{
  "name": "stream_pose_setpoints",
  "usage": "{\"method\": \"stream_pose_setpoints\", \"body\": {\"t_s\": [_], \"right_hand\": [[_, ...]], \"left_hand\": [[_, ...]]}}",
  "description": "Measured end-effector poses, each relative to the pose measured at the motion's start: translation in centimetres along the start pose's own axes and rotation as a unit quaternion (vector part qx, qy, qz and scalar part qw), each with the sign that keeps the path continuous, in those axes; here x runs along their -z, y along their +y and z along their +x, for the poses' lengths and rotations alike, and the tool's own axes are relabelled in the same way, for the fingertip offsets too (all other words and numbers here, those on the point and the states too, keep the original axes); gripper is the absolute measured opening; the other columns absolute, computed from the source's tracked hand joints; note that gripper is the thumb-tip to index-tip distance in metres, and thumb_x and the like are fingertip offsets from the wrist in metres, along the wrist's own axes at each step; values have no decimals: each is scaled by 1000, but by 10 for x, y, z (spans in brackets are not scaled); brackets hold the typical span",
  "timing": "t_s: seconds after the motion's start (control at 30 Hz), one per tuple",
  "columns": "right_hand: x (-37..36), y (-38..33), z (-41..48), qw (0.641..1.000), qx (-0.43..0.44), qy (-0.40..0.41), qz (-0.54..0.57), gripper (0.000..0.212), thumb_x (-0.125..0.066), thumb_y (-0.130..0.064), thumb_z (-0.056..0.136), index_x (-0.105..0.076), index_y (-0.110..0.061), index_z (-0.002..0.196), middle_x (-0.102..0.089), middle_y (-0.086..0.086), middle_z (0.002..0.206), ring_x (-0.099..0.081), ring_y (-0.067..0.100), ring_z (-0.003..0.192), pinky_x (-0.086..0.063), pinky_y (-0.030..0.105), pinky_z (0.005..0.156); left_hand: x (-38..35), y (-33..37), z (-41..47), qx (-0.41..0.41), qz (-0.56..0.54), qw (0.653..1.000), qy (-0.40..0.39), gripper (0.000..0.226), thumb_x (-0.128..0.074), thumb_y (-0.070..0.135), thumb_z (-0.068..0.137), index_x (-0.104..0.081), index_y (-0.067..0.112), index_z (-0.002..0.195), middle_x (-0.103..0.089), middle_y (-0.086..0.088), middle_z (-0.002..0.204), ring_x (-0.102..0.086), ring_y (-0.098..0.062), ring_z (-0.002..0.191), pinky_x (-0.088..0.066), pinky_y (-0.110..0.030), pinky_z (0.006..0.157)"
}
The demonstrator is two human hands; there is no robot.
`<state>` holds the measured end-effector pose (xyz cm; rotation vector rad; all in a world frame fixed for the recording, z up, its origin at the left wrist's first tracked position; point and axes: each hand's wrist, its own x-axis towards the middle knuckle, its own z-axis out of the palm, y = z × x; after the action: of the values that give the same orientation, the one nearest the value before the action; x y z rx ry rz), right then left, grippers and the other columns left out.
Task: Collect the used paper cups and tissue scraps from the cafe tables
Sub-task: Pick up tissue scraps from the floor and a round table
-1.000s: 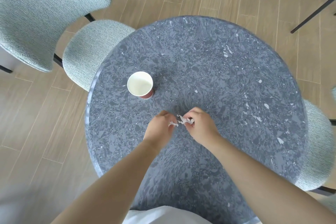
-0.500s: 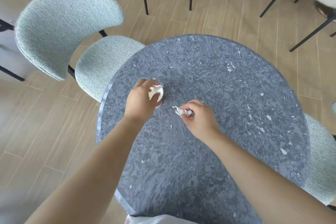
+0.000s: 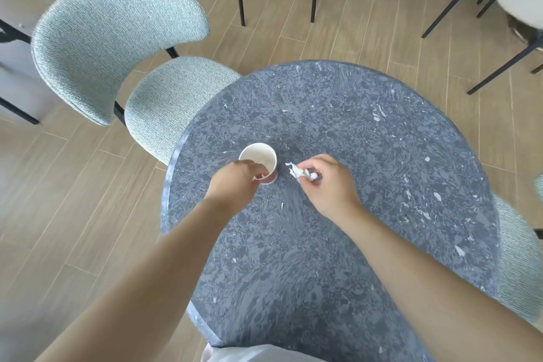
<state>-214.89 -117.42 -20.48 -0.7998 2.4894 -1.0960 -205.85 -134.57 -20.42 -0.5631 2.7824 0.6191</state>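
Toward the left of the worktop (image 3: 367, 141), my left hand (image 3: 235, 182) curls over the near rim of the paper cup (image 3: 258, 154), grip unclear, likely steadying it as a bin, while my right hand (image 3: 326, 185) pinches a tissue scrap (image 3: 295, 171) just beside it.

Bright, soft, even light fills the frame, leaving only faint, soft-edged shadows on the tabletop (image 3: 367, 161). Wide-angle distortion bends the floor (image 3: 73, 200) planks and the chair (image 3: 117, 38) at upper left, and the lower corners look smeared.
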Motion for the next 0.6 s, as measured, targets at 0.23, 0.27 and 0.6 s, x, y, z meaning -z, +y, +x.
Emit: {"method": "stream_pose_setpoints", "body": {"t_s": [0.23, 0.27, 0.6], "right_hand": [[-1, -8, -2, 1000, 12, 25, 2, 15, -68, -10, 77, -68, -14, 92, -61, -3, 95, -58, 9, 79, -45, 16, 68], [-2, -9, -3, 999, 14, 29, 2, 16, -68, -11, 77, -68, -15, 92, -62, -3, 95, -57, 8, 78, -45, 15, 68], [-11, -23, -9, 999, 25, 2, 35, 27, -69, -4, 75, -67, -14, 100, -64, 1, 103, -61, 11, 79, -54, 24, 72]], "left_hand": [[-21, -1, -32, -101, -12, 994, 49, 16, -65, 16, 83, -70, 22, 96, -62, 4, 112, -53, -23, 108, -47, -36, 83], [-22, -1, -35, -104, -11, 992, 63, 15, -67, 16, 81, -71, 22, 94, -63, 4, 110, -53, -23, 108, -46, -37, 84], [-21, -2, -40, -73, -53, 991, 101, 27, -72, 8, 75, -68, 16, 101, -58, -4, 115, -53, -27, 105, -43, -32, 89]]}}
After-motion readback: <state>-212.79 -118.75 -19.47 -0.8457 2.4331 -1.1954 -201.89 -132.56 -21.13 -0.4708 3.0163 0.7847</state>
